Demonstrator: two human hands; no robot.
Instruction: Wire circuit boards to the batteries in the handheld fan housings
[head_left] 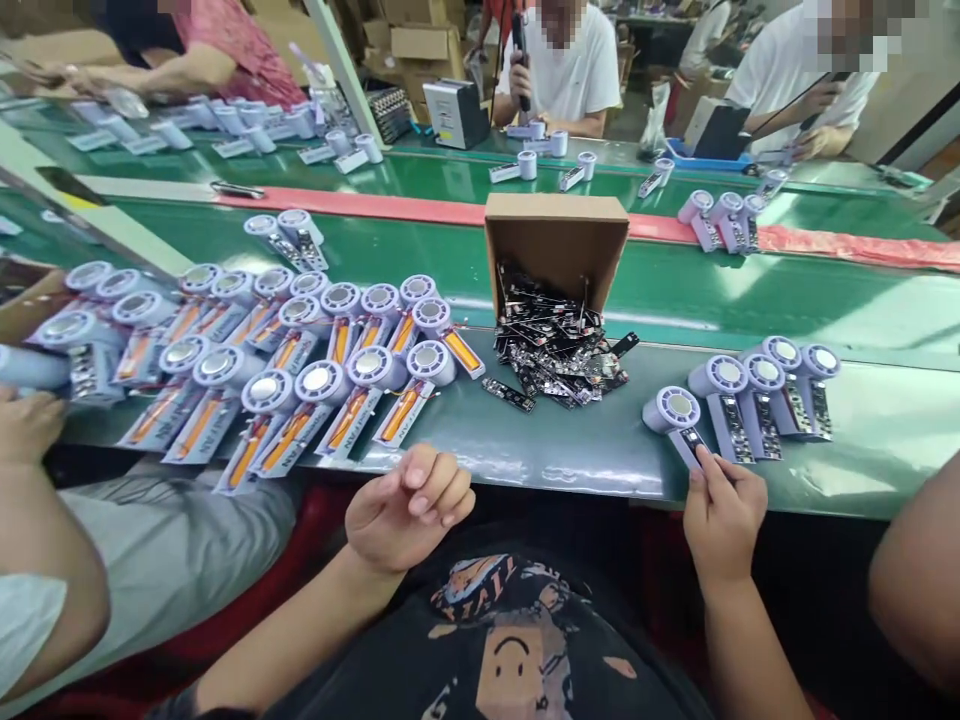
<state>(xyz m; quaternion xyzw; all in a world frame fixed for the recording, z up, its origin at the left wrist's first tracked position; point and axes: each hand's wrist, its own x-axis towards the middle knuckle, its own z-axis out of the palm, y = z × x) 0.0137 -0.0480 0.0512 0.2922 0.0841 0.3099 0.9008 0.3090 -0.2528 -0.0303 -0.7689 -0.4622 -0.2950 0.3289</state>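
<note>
My right hand [724, 505] pinches the handle end of a lavender handheld fan [673, 408], whose round head rests at the bench's right side. A dark circuit board shows in that handle, partly covered by my fingers. Just beyond it stand several similar fans [765, 374] with boards in their handles. My left hand [409, 505] hovers at the bench's front edge, fingers curled in, with nothing visible in them. Nearest to it lies a fan [430, 364] with an orange part in its open handle, one of several in rows on the left.
Dark circuit boards [559, 345] spill from a tipped cardboard box [556, 212] at mid-bench. Behind runs a green conveyor [420, 255] with a red strip [360, 203]. A co-worker's hand [30, 425] is at far left; other people work across the line.
</note>
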